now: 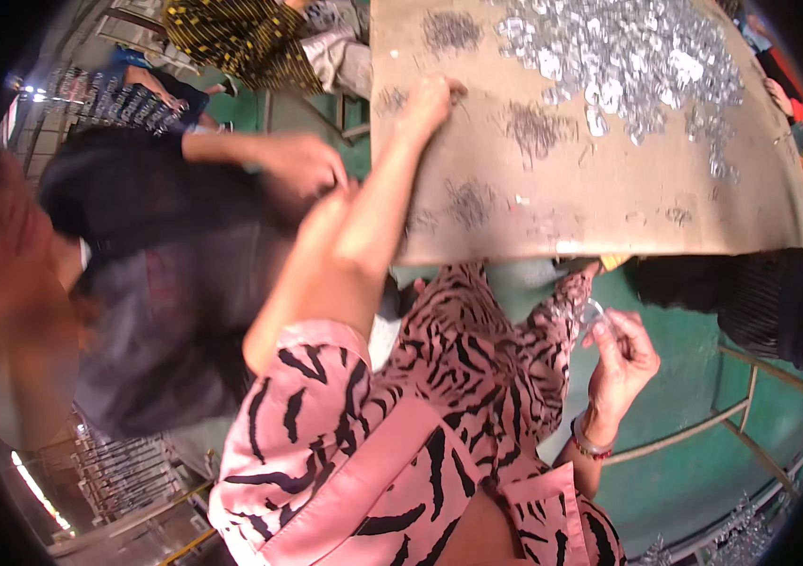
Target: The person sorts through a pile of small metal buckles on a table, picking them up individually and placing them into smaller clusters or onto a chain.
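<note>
My left hand (430,106) reaches far over the table to its left part, between small heaps of thin dark wire pieces. Its fingers are curled down and pressed together at the tabletop; what they pinch, if anything, is too small to make out. My right hand (623,354) is off the table's near edge, above my lap. Thumb and fingers pinch a small shiny curved piece (592,314), clear or silvery, its exact kind hard to tell. Nearest the left hand lie a small wire heap (392,98) and a larger wire heap (535,130).
A brown-covered table (609,203) carries a broad spread of shiny silver metal pieces (623,61) at the far right. More wire heaps (467,201) lie near its front edge. A person in dark clothes (175,283) sits close on my left. Metal stool bars (694,429) stand at right.
</note>
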A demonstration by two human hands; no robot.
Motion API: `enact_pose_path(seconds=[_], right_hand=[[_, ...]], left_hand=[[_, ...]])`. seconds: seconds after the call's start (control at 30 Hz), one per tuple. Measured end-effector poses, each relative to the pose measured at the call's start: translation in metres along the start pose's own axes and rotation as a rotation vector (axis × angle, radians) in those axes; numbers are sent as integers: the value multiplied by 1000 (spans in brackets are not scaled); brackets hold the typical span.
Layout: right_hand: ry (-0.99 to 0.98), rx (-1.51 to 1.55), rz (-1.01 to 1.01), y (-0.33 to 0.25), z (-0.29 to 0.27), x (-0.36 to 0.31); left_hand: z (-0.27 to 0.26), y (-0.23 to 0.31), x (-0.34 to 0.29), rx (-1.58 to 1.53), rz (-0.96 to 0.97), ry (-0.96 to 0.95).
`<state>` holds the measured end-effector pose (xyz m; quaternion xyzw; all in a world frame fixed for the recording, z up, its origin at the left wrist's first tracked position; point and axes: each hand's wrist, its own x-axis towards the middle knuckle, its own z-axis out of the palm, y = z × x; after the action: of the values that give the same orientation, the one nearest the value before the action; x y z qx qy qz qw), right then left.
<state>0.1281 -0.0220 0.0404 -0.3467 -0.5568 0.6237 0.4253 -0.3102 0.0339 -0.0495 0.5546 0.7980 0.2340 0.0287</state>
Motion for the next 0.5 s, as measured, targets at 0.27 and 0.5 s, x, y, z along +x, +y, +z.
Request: enact_pose_path(seconds=[0.27,0.5], right_hand=[[57,97,-41,3,-22,-2],[225,103,-74,-6,-21,0]], left_hand=[[-4,17,-19,308,-13,-150],[-69,83,-69,-2,90,229]])
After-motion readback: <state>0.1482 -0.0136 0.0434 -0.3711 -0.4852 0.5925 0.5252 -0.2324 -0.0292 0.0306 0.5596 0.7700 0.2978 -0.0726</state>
